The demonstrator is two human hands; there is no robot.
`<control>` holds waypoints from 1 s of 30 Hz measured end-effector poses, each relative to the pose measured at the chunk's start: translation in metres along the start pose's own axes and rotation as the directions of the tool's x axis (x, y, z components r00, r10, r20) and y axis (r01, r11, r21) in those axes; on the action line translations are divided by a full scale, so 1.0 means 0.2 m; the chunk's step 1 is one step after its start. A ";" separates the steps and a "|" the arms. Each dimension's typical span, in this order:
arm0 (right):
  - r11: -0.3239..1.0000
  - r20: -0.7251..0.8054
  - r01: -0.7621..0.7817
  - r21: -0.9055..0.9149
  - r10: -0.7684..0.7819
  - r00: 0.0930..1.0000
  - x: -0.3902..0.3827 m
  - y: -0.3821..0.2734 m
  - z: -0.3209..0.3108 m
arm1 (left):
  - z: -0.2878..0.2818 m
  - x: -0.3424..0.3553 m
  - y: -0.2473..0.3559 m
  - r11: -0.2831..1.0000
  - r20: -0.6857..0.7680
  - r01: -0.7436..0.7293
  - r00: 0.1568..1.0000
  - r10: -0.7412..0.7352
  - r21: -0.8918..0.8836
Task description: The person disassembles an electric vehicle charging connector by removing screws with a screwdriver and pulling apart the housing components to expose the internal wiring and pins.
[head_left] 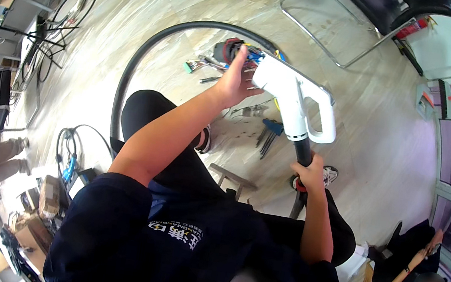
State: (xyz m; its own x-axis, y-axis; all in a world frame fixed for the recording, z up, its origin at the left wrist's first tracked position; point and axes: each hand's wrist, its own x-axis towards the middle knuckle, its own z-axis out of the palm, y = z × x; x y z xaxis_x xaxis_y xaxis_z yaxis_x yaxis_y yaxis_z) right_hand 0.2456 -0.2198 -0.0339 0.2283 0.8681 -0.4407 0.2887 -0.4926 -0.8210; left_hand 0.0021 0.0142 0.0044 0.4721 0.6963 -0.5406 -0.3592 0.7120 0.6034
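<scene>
A white EV charging gun with a looped handle is held up in front of me. Its thick black cable leaves the lower end, and more of that cable curves across the floor on the left. My right hand is wrapped round the cable just below the gun. Beside the gun's head, my left hand has its fingers spread, with the thumb pointing up; whether the fingertips touch the white shell I cannot tell. Behind the gun lie a blue-holder hex key set and a pile of hand tools.
Loose small parts lie on the tiled floor between my feet. A small wooden stool shows below them. A black chair with a metal frame stands at the far right. Another person sits at the lower right; cardboard boxes are lower left.
</scene>
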 end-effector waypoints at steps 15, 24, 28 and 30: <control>0.971 0.089 -0.234 0.049 0.229 0.969 0.20 0.15 -0.01 | 0.09 -0.17 0.00 0.983 0.230 -0.183 0.956 0.183 -0.021; 0.975 0.060 -0.064 0.215 0.052 0.997 0.19 0.39 0.05 | 0.15 -0.13 -0.12 0.942 0.075 -0.333 0.941 0.329 0.043; 0.979 0.070 -0.112 0.172 0.101 0.992 0.23 0.33 0.04 | 0.13 -0.15 -0.08 0.945 0.093 -0.326 0.941 0.326 -0.020; 0.977 0.112 -0.116 0.179 0.097 0.989 0.25 0.34 0.03 | 0.13 -0.15 -0.10 0.946 0.076 -0.326 0.943 0.324 0.003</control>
State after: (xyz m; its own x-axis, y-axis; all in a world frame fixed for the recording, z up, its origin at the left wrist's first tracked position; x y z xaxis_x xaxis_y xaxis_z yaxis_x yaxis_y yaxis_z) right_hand 0.2708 -0.2096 -0.1147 0.1498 0.8175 -0.5560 0.0895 -0.5713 -0.8159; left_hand 0.0168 -0.0232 0.0237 0.3899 0.8806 -0.2694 -0.4906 0.4462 0.7485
